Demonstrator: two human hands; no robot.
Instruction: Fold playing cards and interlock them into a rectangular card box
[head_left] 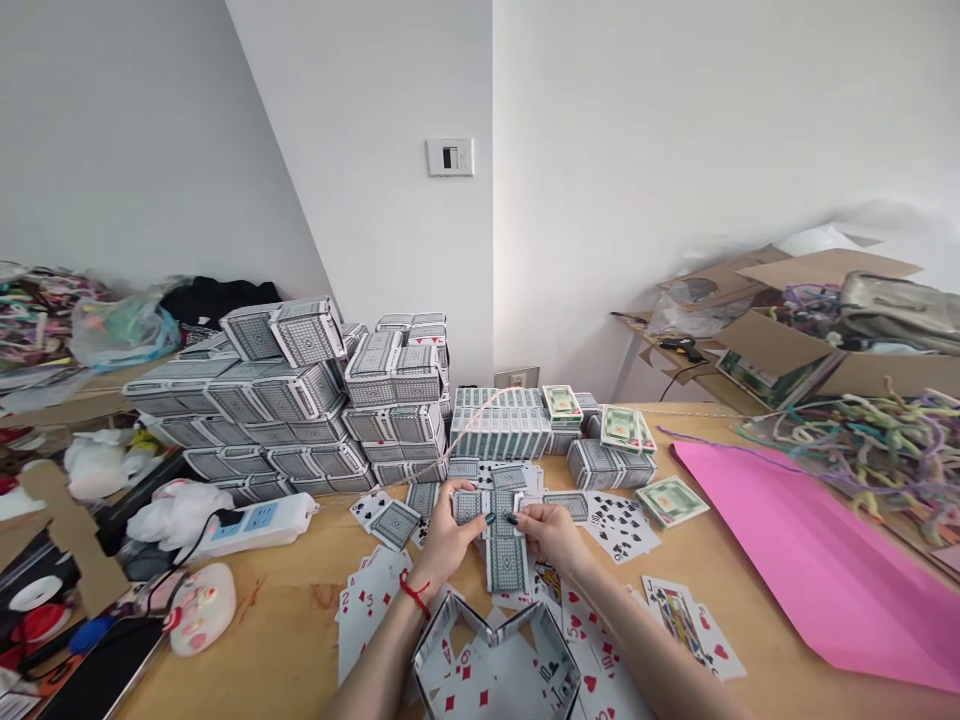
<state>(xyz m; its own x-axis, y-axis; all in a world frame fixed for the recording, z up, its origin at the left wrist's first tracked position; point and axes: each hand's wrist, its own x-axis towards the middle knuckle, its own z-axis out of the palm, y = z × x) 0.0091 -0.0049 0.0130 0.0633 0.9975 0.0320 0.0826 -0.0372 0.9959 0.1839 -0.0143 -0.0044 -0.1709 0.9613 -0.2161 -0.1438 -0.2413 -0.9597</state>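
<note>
Left hand [454, 528] and right hand [555, 535] pinch patterned cards [506, 568] between them — lower centre of the frame. A heart-shaped card ring [433, 638] stands at bottom centre.

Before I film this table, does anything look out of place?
Yes, the loose playing cards. They lie scattered at odd angles, some face up, some face down, around the left hand and right hand, untidy against the stacked card blocks behind. No damage stands out.
</note>
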